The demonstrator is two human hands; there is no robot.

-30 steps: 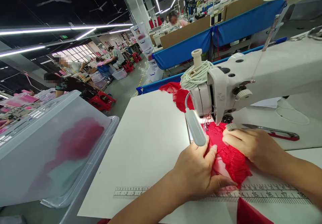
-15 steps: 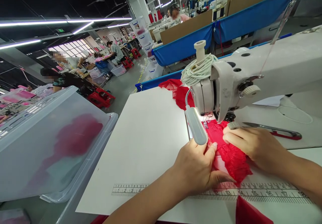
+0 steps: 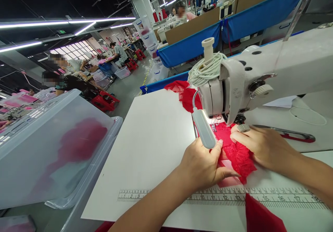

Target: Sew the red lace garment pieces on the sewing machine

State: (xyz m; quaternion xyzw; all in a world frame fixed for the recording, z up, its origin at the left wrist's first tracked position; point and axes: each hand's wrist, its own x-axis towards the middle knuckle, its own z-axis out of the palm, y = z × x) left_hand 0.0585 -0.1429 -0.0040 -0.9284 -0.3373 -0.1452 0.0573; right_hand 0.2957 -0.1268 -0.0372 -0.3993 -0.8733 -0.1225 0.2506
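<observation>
A piece of red lace fabric (image 3: 240,152) lies under the head of a white sewing machine (image 3: 234,82), its upper end near the needle area. My left hand (image 3: 200,162) grips the fabric's left side, thumb stretched along its near part; some fingertips are hidden behind a small grey lamp (image 3: 204,129). My right hand (image 3: 265,147) has its fingers curled closed on the right edge of the lace, just below the presser area. Sheer pink-red cloth (image 3: 229,173) shows beneath the lace, between my left thumb and index finger.
A printed ruler (image 3: 218,198) runs along the white table (image 3: 145,138). Thread snips (image 3: 288,133) lie right of my right hand. More red cloth sits behind the machine and at the front edge (image 3: 261,214). A translucent bin (image 3: 52,155) stands left. Co-workers sit farther back.
The lace has slid a little farther under the machine head, its near end now higher above the ruler. Both hands have moved slightly with it. The view has shifted a little.
</observation>
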